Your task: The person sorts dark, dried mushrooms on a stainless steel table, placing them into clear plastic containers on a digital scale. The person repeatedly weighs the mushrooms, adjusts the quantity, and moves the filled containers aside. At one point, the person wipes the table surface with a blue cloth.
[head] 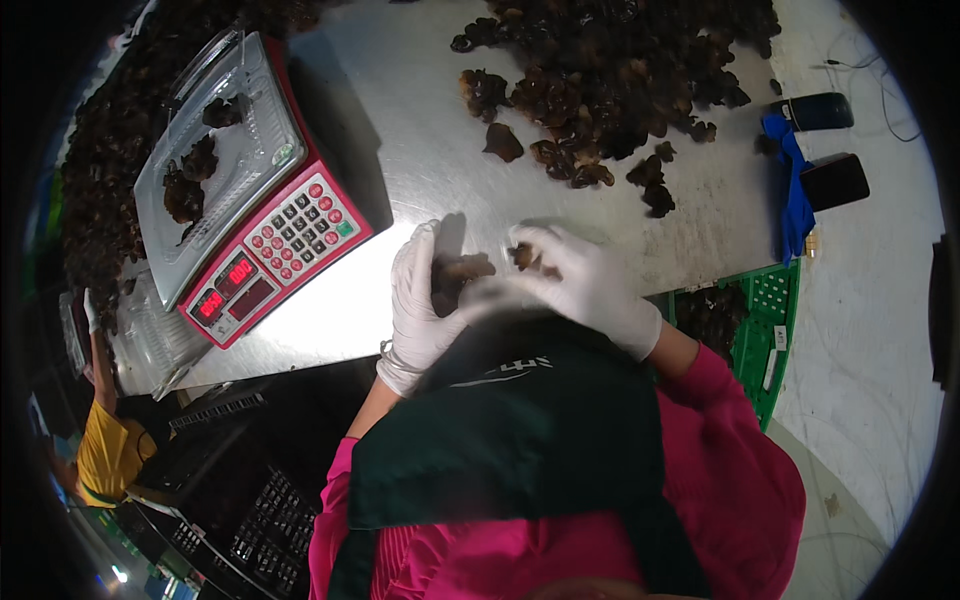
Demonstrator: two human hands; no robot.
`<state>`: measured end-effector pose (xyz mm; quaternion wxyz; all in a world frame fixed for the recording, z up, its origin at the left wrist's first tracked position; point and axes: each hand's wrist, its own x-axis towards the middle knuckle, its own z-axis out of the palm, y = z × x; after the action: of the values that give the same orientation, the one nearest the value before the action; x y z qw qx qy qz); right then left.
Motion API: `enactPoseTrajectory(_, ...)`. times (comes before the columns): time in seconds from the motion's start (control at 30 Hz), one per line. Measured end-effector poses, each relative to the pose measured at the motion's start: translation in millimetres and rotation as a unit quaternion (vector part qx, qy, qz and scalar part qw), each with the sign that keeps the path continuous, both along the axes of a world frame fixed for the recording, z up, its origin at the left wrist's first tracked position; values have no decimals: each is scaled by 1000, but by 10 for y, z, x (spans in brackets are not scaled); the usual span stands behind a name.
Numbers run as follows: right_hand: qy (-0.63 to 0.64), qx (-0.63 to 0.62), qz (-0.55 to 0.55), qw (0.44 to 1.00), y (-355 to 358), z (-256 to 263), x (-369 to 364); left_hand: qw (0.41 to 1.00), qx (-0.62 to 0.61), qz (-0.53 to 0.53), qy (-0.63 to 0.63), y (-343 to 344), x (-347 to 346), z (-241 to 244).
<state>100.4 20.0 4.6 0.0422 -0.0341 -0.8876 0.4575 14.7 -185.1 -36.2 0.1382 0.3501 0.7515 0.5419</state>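
White gloves cover both my hands, close together over the near part of a metal table. My left hand point(418, 304) curves around a brown wood ear mushroom clump point(461, 274), its thumb blurred. A smaller mushroom piece point(522, 256) is between the fingers and thumb of my right hand point(589, 281), also partly blurred. To the left stands a red digital scale point(352, 199) with a lit display. On its pan sits a clear plastic tray point(251, 161) with several dark mushroom pieces point(184, 196) in it.
A large mushroom heap point(600, 67) covers the far table; another pile point(105, 187) lies left. Stacked clear trays point(154, 322) sit below the scale. A green crate point(765, 337) stands right, near a phone point(835, 182) and blue cloth point(795, 195). A yellow-sleeved person point(109, 454) works at left.
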Motion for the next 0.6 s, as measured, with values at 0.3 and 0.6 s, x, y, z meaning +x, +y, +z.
enactPoseTrajectory(0.3,-56,328,-58,941,242,-120,-981,997,-15,39,58,193,-88,-38)
enactPoseTrajectory(0.6,168,384,-51,907,525,117,-1631,991,127,13,-48,292,-165,-126)
